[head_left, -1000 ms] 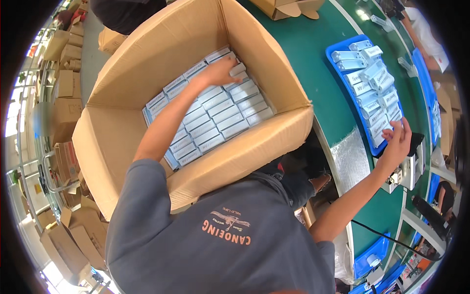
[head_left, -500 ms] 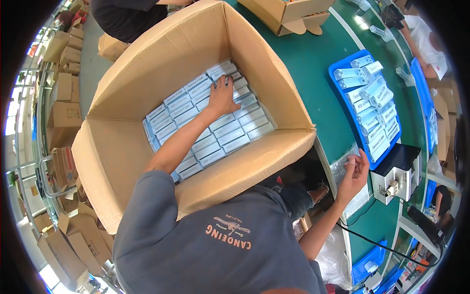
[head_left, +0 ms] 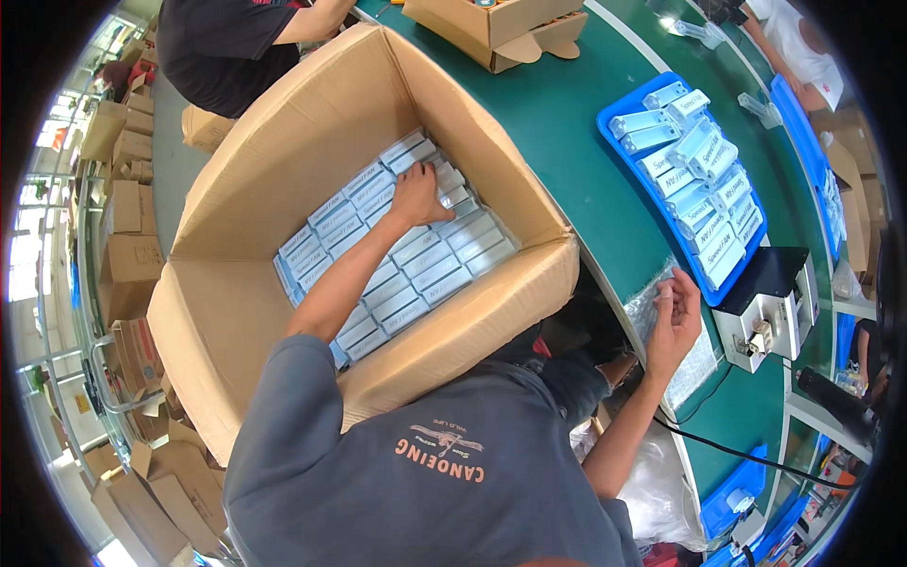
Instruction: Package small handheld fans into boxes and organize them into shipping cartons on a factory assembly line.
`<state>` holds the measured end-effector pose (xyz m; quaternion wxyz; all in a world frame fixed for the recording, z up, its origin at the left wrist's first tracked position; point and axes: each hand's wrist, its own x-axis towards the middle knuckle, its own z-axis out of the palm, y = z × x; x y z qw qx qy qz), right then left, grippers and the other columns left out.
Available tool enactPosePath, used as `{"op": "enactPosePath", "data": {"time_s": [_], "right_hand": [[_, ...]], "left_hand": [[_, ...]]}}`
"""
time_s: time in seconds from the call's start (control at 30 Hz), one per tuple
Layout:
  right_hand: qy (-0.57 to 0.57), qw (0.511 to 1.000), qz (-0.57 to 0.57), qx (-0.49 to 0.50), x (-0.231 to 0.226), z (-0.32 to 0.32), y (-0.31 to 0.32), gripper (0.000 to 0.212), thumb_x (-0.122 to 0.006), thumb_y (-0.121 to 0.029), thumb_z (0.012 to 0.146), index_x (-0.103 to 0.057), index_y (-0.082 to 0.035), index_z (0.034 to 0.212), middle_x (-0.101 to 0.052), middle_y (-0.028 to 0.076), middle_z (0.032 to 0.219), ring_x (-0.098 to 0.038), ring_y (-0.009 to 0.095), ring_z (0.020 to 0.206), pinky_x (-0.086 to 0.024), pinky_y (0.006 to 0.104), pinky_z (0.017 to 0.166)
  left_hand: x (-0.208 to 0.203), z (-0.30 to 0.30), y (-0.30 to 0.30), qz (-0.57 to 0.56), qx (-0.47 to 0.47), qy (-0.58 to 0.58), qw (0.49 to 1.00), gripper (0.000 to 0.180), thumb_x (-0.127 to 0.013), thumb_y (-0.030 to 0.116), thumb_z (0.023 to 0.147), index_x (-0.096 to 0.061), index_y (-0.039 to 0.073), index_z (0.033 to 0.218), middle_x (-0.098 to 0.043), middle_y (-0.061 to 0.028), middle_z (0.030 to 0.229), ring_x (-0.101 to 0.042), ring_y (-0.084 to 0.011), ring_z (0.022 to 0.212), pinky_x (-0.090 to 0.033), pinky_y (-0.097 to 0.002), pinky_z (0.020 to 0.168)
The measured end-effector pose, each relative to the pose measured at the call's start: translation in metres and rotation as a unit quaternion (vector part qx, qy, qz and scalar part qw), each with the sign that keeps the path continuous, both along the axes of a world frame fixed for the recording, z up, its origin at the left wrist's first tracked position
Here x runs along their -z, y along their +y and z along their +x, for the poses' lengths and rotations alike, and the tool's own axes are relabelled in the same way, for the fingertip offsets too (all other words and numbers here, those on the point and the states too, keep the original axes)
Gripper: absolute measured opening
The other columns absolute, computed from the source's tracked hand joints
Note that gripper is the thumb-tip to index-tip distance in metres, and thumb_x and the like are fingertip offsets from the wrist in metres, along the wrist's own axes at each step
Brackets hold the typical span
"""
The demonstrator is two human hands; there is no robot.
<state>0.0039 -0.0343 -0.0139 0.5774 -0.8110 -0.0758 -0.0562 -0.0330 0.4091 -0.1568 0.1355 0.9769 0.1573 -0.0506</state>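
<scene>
My left hand reaches down into a large open carton. Its fingers and thumb are bent over a small white-and-blue box near the far right of the packed rows; the fingertips are partly hidden. Several like boxes lie side by side in the carton, some under clear wrap. Over the table's near edge hovers my right hand, fingers loosely bent and apart, with nothing visible in them. Beneath it lies a sheet of clear bubble wrap. Just beyond, a blue tray holds several more small boxes.
A black-and-silver device with a cable stands beside the tray on the green table. A smaller open carton sits at the far end. Another person is behind the large carton. Stacked cartons line the left side.
The view has shifted, so the carton, tray and table all appear displaced. My left hand stays over the same rows, and the right fingers have curled slightly closer together.
</scene>
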Motion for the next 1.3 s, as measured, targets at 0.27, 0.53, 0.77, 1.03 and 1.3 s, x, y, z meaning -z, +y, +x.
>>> {"op": "enactPosePath", "data": {"time_s": [0.27, 0.53, 0.77, 1.03, 1.3], "right_hand": [[0.014, 1.000, 0.004, 0.013, -0.008, 0.003, 0.001, 0.026, -0.061, -0.006, 0.100, -0.065, 0.001, 0.124, -0.066, 0.005, 0.099, -0.060, 0.011, 0.089, -0.050, 0.0253, 0.081], [-0.055, 0.998, -0.009, -0.007, -0.020, 0.015, 0.002, 0.023, -0.063, -0.004, 0.096, -0.068, -0.001, 0.119, -0.067, 0.006, 0.090, -0.061, 0.014, 0.079, -0.050, 0.0281, 0.073], [-0.020, 0.999, 0.025, -0.023, -0.011, -0.006, 0.002, 0.025, -0.063, -0.003, 0.095, -0.068, -0.003, 0.119, -0.065, 0.004, 0.089, -0.060, 0.011, 0.076, -0.050, 0.0258, 0.070], [-0.057, 0.998, 0.037, -0.015, 0.004, 0.002, 0.000, 0.023, -0.064, -0.006, 0.095, -0.066, -0.002, 0.117, -0.065, 0.009, 0.085, -0.061, 0.018, 0.069, -0.052, 0.0318, 0.066], [-0.035, 0.993, 0.115, -0.013, -0.007, 0.010, -0.008, 0.018, -0.064, -0.004, 0.093, -0.068, 0.002, 0.109, -0.066, 0.013, 0.088, -0.064, 0.023, 0.070, -0.053, 0.0343, 0.067]], "left_hand": [[-0.035, 0.009, 0.053, -0.364, -0.009, 0.080, 0.928, 0.092, -0.079, 0.046, 0.071, -0.048, -0.010, 0.137, -0.057, -0.0228, 0.133, -0.057, -0.0305, 0.118, -0.048, -0.0379, 0.101], [-0.220, -0.022, 0.032, -0.728, 0.018, 0.032, 0.685, 0.080, -0.079, 0.022, 0.083, -0.039, 0.000, 0.149, -0.061, -0.0134, 0.124, -0.063, -0.0260, 0.114, -0.058, -0.0411, 0.092], [-0.310, 0.027, -0.059, -0.694, 0.025, 0.186, 0.695, 0.037, -0.059, 0.034, 0.101, -0.061, 0.003, 0.122, -0.066, -0.0179, 0.109, -0.068, -0.0329, 0.101, -0.059, -0.0517, 0.087], [-0.296, 0.186, -0.230, -0.392, 0.361, 0.064, 0.843, 0.079, -0.075, 0.045, 0.078, -0.054, -0.005, 0.135, -0.063, -0.0137, 0.125, -0.058, -0.0220, 0.117, -0.043, -0.0355, 0.105], [-0.268, 0.201, -0.367, 0.036, 0.258, -0.062, 0.963, 0.103, -0.082, 0.050, 0.065, -0.042, -0.017, 0.131, -0.057, -0.0323, 0.125, -0.062, -0.0436, 0.117, -0.054, -0.0443, 0.096]]}}
